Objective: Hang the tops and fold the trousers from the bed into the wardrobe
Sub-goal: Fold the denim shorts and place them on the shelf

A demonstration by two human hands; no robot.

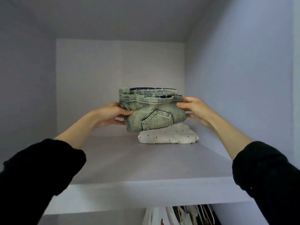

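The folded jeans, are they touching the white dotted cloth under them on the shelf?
Touching: the head view shows the folded jeans resting on the white dotted cloth, no gap.

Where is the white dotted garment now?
In the head view, the white dotted garment lies folded on the wardrobe shelf, right of centre, under the folded jeans.

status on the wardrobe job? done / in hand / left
Done: a folded white dotted garment lies on the shelf; clothes hang below. In hand: left hand and right hand hold folded jeans over it. Left: setting them down; the bed is out of view.
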